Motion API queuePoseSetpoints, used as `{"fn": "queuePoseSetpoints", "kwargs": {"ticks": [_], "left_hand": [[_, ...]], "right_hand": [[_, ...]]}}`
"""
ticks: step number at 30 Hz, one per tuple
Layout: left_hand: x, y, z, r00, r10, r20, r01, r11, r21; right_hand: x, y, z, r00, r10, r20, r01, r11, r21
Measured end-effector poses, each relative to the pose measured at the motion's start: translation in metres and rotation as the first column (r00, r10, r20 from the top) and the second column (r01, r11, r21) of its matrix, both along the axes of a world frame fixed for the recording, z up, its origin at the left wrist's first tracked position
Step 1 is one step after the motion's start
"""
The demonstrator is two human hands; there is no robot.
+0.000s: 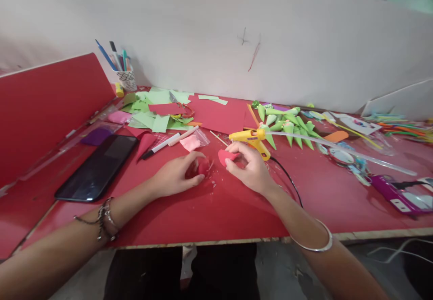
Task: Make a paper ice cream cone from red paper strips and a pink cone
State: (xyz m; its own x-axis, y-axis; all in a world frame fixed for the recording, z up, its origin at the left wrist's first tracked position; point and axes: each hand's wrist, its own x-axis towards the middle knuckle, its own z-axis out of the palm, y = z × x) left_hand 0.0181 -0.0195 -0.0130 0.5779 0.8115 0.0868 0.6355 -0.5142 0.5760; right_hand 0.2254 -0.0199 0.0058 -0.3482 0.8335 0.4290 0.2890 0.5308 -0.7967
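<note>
My right hand (251,168) pinches a small red paper piece (226,157) between thumb and fingers, raised a little over the red table. Facing it, my left hand (177,173) curls around a small rounded red piece (203,166), partly hidden by the fingers; its exact kind cannot be made out. Fine pale strands and scraps (213,183) lie around that piece. Just behind my right hand stands a yellow hot glue gun (248,136), with a long clear glue stick (338,147) sticking out of its back.
A black phone (98,167), a red paper cone (146,145) and markers (165,145) lie left. Green paper scraps (149,120) and scissors (173,97) are behind. Green paper cones (287,126) and a purple power strip (399,196) are right. A pen cup (127,80) stands by the wall.
</note>
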Motion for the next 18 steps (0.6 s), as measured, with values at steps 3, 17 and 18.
{"fn": "queuePoseSetpoints", "kwargs": {"ticks": [3,17,18], "left_hand": [[0.002,-0.001,-0.003,0.998,0.026,-0.050,-0.023,0.998,0.061],[-0.002,0.009,-0.011,0.997,-0.075,-0.022,0.077,0.991,0.112],[-0.002,0.009,-0.012,0.997,-0.078,-0.022,0.080,0.990,0.112]], "right_hand": [[0.004,-0.004,0.003,0.993,0.077,0.087,-0.078,0.997,0.011],[0.011,-0.016,-0.013,0.990,0.125,0.060,-0.107,0.964,-0.243],[0.011,-0.016,-0.014,0.988,0.118,0.100,-0.094,0.971,-0.218]]}}
